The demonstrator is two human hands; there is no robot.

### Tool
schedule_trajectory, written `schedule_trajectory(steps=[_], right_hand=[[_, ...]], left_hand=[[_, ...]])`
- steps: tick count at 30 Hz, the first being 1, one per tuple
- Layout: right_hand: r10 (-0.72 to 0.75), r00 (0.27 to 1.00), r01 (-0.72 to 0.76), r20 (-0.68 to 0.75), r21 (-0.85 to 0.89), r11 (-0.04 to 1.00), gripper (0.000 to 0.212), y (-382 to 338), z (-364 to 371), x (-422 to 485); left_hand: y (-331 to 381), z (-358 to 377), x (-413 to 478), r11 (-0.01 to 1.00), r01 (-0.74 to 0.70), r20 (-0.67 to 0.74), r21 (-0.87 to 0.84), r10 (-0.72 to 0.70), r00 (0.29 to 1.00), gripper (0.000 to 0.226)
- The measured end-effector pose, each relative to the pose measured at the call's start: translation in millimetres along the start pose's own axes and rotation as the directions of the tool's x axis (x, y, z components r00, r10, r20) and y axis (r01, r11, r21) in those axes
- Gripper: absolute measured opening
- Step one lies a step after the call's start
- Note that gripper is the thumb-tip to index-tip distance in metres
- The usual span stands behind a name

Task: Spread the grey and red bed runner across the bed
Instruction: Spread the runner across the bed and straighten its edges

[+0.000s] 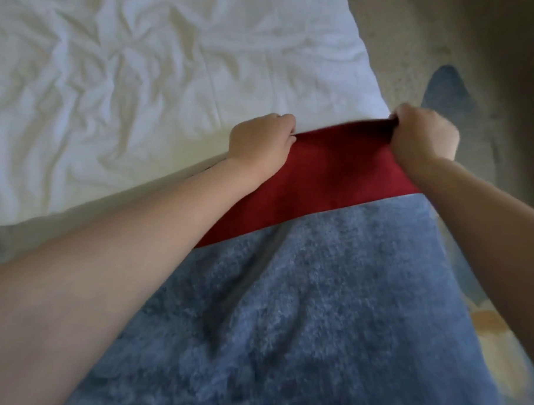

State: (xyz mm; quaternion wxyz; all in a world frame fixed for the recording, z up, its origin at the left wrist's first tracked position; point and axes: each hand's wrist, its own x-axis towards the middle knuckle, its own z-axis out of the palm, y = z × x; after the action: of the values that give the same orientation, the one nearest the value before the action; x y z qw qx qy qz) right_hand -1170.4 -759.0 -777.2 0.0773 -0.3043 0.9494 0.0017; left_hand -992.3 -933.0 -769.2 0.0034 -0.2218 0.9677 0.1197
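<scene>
The bed runner (302,280) hangs in front of me, a fuzzy grey-blue panel below a red band (331,174) along its top edge. My left hand (259,143) grips the red edge at its left corner. My right hand (421,135) grips the same edge at the right corner, fingers curled over the cloth. The edge is stretched between both hands, just over the corner of the bed (142,89), which is covered with a wrinkled white sheet.
Beige carpet (419,40) runs along the right side of the bed. A grey-blue shape (448,87) lies on the carpet beyond my right hand. A patterned fabric (492,334) shows at the lower right.
</scene>
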Motion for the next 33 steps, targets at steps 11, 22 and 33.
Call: schedule_trajectory(steps=[11, 22, 33], right_hand=[[-0.143, 0.989, 0.141, 0.036, 0.049, 0.989, 0.058, -35, -15, -33], [-0.54, 0.836, 0.506, 0.098, 0.243, 0.827, 0.053, -177, -53, -103], [-0.687, 0.714, 0.641, 0.137, 0.266, 0.72, 0.048, -370, -35, -217]], left_hand=[[-6, -14, -20, 0.991, -0.041, -0.03, 0.125, 0.045, 0.999, 0.037], [-67, -86, -114, 0.975, 0.11, -0.03, 0.192, -0.106, 0.994, 0.043], [-220, -124, -285, 0.938, 0.299, -0.051, 0.176, -0.295, 0.954, 0.038]])
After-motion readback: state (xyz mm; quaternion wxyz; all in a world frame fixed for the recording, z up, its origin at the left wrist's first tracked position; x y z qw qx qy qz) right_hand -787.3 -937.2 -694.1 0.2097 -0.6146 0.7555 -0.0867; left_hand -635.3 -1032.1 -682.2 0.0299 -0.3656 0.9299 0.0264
